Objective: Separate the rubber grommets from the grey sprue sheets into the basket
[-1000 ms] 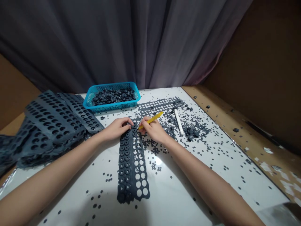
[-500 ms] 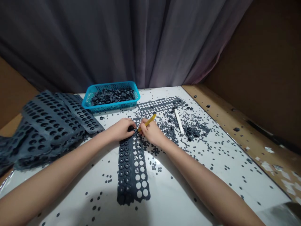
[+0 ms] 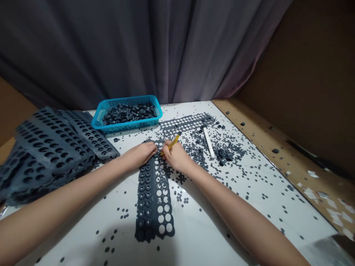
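Note:
A dark grey rubber strip (image 3: 154,195) full of round holes and ring pieces lies lengthwise on the white table (image 3: 210,229). My left hand (image 3: 141,154) rests closed on the strip's far left end, pressing it down. My right hand (image 3: 174,157) grips a yellow stick (image 3: 170,144) like a pen, its tip down at the far end of the strip between the two hands. Small dark rings (image 3: 222,153) lie scattered to the right of my right hand.
A blue basket (image 3: 127,113) holds many dark rings at the back. A pile of punched grey sheets (image 3: 52,142) lies at the left. Another empty strip (image 3: 185,123) and a white stick (image 3: 208,137) lie behind my hands. Brown board (image 3: 291,162) borders the right.
The yellow stick has tilted more upright and its tip has moved left onto the strip's far end. Both hands have drawn closer together; the view has shifted a little.

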The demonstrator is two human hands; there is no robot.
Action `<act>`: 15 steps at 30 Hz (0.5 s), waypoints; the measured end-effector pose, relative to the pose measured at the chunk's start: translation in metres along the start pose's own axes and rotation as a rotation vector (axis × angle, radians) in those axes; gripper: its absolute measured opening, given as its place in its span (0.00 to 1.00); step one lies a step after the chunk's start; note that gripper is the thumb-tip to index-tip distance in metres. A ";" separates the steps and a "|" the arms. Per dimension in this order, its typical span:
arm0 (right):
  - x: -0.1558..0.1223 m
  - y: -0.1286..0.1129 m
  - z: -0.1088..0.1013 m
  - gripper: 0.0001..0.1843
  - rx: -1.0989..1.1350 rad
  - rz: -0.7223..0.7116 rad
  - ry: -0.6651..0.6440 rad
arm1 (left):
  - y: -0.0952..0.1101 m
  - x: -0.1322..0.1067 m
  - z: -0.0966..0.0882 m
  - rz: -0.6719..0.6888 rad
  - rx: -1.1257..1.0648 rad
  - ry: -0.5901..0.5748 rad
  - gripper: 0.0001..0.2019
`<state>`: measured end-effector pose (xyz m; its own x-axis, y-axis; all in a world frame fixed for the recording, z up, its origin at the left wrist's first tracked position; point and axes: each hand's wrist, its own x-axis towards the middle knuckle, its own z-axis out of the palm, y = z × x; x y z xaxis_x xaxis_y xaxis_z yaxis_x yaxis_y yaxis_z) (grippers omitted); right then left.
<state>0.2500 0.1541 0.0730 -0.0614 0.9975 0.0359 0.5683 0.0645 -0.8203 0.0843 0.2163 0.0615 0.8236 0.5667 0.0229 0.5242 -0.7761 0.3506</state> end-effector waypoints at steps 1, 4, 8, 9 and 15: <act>0.000 0.000 0.000 0.11 -0.001 -0.001 -0.003 | -0.001 -0.001 -0.002 -0.017 -0.030 0.030 0.11; 0.001 0.002 -0.001 0.12 0.003 0.005 -0.010 | -0.003 -0.002 -0.014 -0.115 -0.104 0.164 0.10; 0.002 0.001 -0.001 0.12 0.023 0.017 -0.021 | -0.004 -0.003 -0.025 -0.353 -0.839 0.215 0.06; 0.003 0.001 -0.001 0.12 0.032 0.016 -0.023 | -0.003 -0.004 -0.026 -0.394 -1.070 0.181 0.07; 0.006 0.007 0.000 0.12 0.091 0.004 -0.029 | 0.022 -0.022 -0.031 -0.399 -1.639 0.117 0.08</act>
<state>0.2534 0.1604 0.0674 -0.0842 0.9963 0.0170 0.4918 0.0564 -0.8689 0.0714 0.1955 0.0973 0.6463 0.7164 -0.2628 -0.1412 0.4508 0.8814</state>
